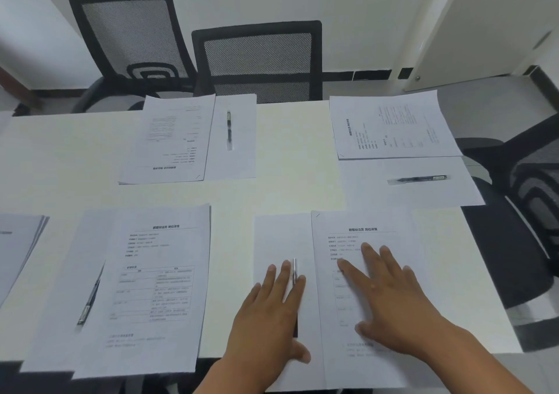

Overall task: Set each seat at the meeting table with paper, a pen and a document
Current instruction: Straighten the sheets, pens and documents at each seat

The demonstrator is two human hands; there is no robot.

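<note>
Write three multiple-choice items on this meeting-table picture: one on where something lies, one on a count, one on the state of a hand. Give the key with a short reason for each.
1. Where does the pen at the nearest seat lie?
A. under the left hand, on the blank sheet
B. on a chair seat
C. on the printed document

2. How many pens are in view?
A. two
B. four
C. six

3. How does the right hand lie?
A. curled in a fist
B. flat, fingers spread on the printed document
C. pinching a pen

Key: 1 A, the pen shows between the left hand's fingers over the blank sheet. 2 B, one pen lies at each of the four set places. 3 B, the fingers are straight and spread on the page.
</note>
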